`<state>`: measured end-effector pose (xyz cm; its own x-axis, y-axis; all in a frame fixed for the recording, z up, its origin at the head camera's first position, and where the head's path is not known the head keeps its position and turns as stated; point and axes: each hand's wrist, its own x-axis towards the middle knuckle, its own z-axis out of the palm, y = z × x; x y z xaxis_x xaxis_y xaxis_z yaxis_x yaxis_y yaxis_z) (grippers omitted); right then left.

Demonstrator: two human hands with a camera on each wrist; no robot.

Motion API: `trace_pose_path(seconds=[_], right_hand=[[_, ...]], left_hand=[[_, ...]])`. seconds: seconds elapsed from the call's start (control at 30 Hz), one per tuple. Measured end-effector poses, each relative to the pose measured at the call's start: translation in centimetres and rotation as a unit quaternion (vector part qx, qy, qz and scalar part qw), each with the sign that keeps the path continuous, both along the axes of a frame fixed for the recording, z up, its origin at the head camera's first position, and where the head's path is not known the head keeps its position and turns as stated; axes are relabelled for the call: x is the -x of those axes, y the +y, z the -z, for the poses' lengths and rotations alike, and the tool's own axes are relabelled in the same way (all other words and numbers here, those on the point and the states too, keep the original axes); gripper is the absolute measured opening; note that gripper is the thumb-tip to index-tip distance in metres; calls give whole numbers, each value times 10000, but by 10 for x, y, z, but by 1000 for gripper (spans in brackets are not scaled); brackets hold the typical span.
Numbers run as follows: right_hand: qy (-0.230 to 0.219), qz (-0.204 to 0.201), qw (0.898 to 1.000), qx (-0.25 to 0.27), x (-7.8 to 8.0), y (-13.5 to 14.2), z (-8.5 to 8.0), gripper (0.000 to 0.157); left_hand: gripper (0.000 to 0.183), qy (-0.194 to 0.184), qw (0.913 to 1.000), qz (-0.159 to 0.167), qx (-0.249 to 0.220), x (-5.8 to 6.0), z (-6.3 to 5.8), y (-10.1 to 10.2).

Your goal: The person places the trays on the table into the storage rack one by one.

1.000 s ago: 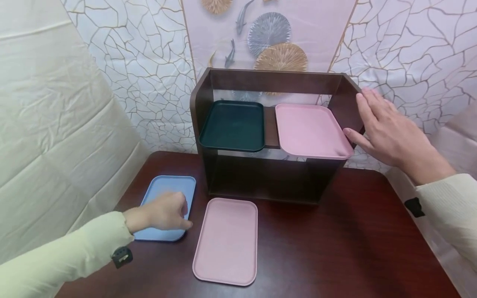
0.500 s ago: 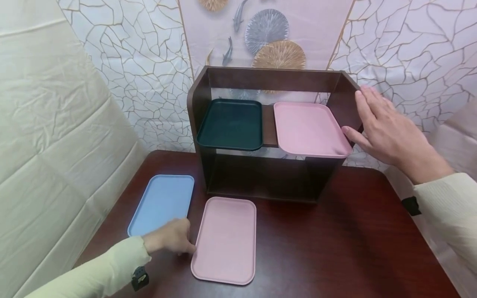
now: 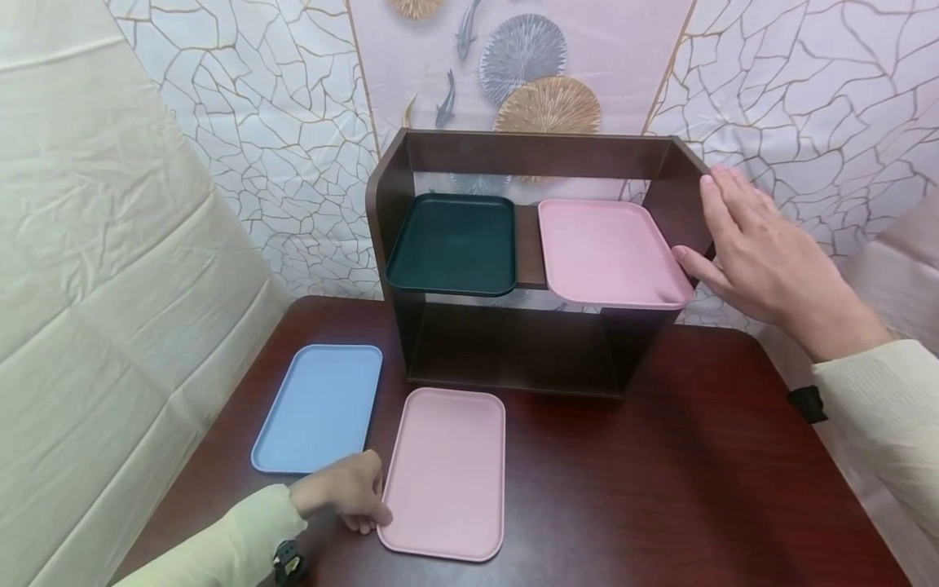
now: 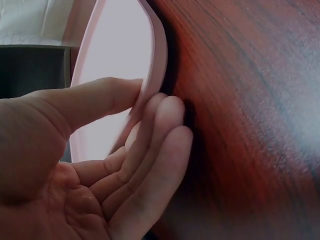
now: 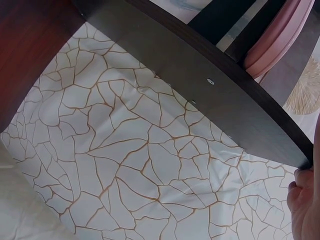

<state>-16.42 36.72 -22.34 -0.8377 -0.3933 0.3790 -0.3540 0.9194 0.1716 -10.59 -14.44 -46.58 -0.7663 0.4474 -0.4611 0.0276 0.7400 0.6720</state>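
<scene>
A dusty-pink tray [image 3: 446,477] lies flat on the table, long side front to back. My left hand [image 3: 348,491] pinches its left rim near the front corner. In the left wrist view the thumb of the left hand [image 4: 100,145] presses on top of the rim, other fingers at its outer side and underside. My right hand [image 3: 773,253] rests at the right side panel of a dark brown two-tier shelf [image 3: 517,287], its fingers extended along the panel's edge; the right wrist view shows only part of the right hand [image 5: 304,202] by the panel's end.
A dark green tray [image 3: 456,244] and a brighter pink tray [image 3: 609,253] sit side by side on the shelf's upper tier, overhanging its front. Left of the dusty-pink tray lies a blue tray [image 3: 323,403]. Behind the reddish-brown table [image 3: 660,481] hangs a patterned cloth [image 3: 279,139].
My left hand has moved from above the blue tray, forward and right, to the dusty-pink tray's rim and taken hold of it. The right hand stays at the shelf's side panel.
</scene>
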Motion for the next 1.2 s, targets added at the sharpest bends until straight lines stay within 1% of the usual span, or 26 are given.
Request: trace_pose_path(seconds=[0.1,0.23,0.37,0.5,0.57,0.73,0.93,1.07,1.2], right_hand=[[-3,3,10000,24,0,1,0,81],[55,-43,10000,32,-1,2,-1,81],[81,-72,9999,16,-1,2,-2,81],[87,-77,9999,30,-1,2,-2,81],[80,-57,9999,44,-1,1,-3,80],[84,-25,9999,66,-1,1,-4,80],[109,-103,9999,66,-1,0,-1,81],[144,-150,9998,76,-1,-1,1,80],[86,-98,9999,105,0,-1,0,80]], left_hand=[[29,-40,9998,-14,-216,-1,2,-2],[25,-167,9982,-50,-574,-1,5,-5],[19,-426,9947,-181,-921,-1,8,-10],[13,-756,9887,-317,-1253,0,13,-15],[12,-892,9849,-375,-1438,2,16,-17],[9,-1248,9719,-544,-1922,4,23,-20],[13,-1472,9549,-718,-2475,-1,35,-25],[15,-1543,9438,-701,-2839,-4,41,-28],[15,-1587,9359,-597,-3088,-3,42,-27]])
